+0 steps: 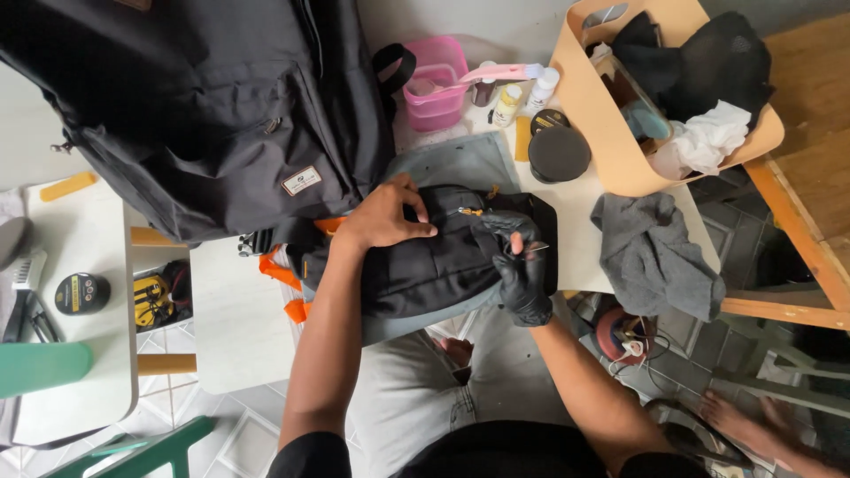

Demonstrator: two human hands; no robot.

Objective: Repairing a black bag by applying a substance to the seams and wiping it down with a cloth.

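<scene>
A small black bag [425,265] with orange straps lies on the white table's [235,327] near edge, over a grey cloth. My bare left hand [385,215] presses flat on the bag's top beside its zipper. My right hand [522,265] wears a black glove and pinches a thin needle-like tool at the bag's right end. A large black backpack [195,106] lies just behind, touching the small bag.
A pink container [436,84], small bottles and a round black tin [558,152] stand at the back. A tan tray [611,133] holds cloths and tools. A grey rag [655,252] hangs off the table's right edge. Another person's bare foot [744,423] is at lower right.
</scene>
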